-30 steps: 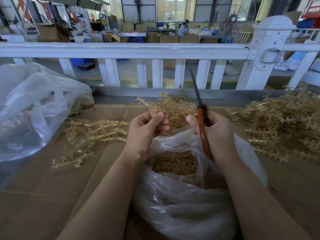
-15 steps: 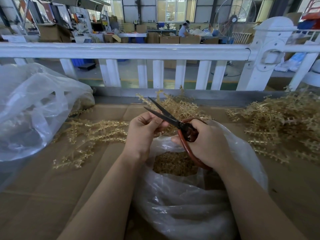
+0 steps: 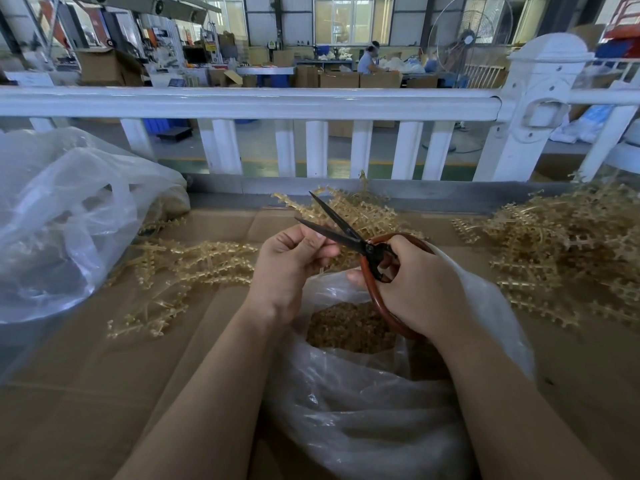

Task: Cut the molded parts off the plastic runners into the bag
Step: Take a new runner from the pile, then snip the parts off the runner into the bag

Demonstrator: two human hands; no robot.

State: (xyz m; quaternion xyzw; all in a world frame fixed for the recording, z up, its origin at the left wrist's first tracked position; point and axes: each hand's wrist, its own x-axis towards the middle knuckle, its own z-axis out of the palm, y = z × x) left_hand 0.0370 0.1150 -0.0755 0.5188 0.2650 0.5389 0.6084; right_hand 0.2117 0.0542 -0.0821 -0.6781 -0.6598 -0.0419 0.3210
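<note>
My right hand (image 3: 422, 289) grips red-handled scissors (image 3: 346, 233) with dark blades spread open, pointing up and left. The lower blade lies against the fingertips of my left hand (image 3: 287, 268), which pinches a small tan plastic runner that the fingers mostly hide. Both hands hover over the mouth of a clear plastic bag (image 3: 363, 410). Inside it lies a heap of small tan cut parts (image 3: 346, 327). More tan runners (image 3: 363, 213) are piled just behind the hands.
Loose runners (image 3: 194, 261) lie left of the hands, and a big heap of runners (image 3: 561, 247) sits at the right. A large clear bag (image 3: 62, 220) bulges at far left. Cardboard (image 3: 86, 393) covers the table. A white fence (image 3: 242, 102) runs along its far edge.
One second ago the scissors pointed straight up with blades together. My right hand has swung them down to the left and opened the blades at my left fingertips. My left hand stayed put.
</note>
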